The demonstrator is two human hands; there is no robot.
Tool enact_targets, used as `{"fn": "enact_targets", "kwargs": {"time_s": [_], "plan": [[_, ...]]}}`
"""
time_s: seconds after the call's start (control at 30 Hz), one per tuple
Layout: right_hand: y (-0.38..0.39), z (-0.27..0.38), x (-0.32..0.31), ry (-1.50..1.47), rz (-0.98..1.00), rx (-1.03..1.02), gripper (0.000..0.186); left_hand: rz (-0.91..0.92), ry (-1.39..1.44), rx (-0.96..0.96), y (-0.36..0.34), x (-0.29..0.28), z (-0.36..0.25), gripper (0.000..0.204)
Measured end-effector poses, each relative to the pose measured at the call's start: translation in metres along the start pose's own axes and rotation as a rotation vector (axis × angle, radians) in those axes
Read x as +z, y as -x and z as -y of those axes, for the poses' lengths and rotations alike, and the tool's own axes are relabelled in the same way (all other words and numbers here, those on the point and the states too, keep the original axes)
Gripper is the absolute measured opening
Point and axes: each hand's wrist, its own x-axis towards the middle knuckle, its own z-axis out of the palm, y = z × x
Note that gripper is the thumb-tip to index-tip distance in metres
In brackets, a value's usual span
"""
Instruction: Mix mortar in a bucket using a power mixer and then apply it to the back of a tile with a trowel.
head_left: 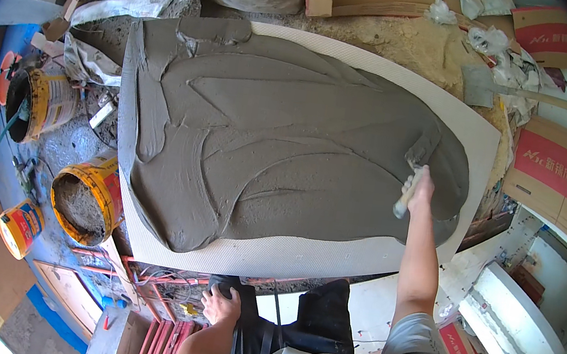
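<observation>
Grey mortar (281, 140) covers a white board (301, 255); yellow-orange bucket (88, 197) alongside.

Big pale tile slab (359, 256) is lying flat as the work surface, w/ a thick coat of wet grey mortar (288, 141) covering most of it; bare textured margin is showing along near edge & far right. Mortar is showing broad sweep ridges. A trowel blade (420, 151) is resting in the mortar at the right end. Floor (56, 145) to the left is carrying three yellow buckets: one (88, 197) just beside slab w/ mortar inside, another (44, 103) further back, smaller one (19, 228) near.
</observation>
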Motion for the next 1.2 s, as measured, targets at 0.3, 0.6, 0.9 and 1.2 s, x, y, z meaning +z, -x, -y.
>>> {"fn": "enact_targets", "kwargs": {"time_s": [0.3, 0.6, 0.9, 1.2], "plan": [[0.143, 0.001, 0.254, -0.226, 0.563, 0.077, 0.048, -0.072, 0.004, 0.0, 0.011, 0.009, 0.001, 0.062], [0.108, 0.016, 0.204, 0.793, 0.046, -0.791, 0.039, -0.052, 0.077, -0.014, 0.006, -0.004, 0.012, 0.063], [0.238, 0.011, 0.364, -0.082, 0.721, 0.022, 0.041, -0.01, 0.141, 0.006, -0.008, -0.024, 0.042, 0.061], [0.162, 0.072, 0.384, 0.735, 0.343, -0.668, 0.052, 0.015, 0.115, 0.09, -0.009, -0.002, 0.053, 0.059]]}}
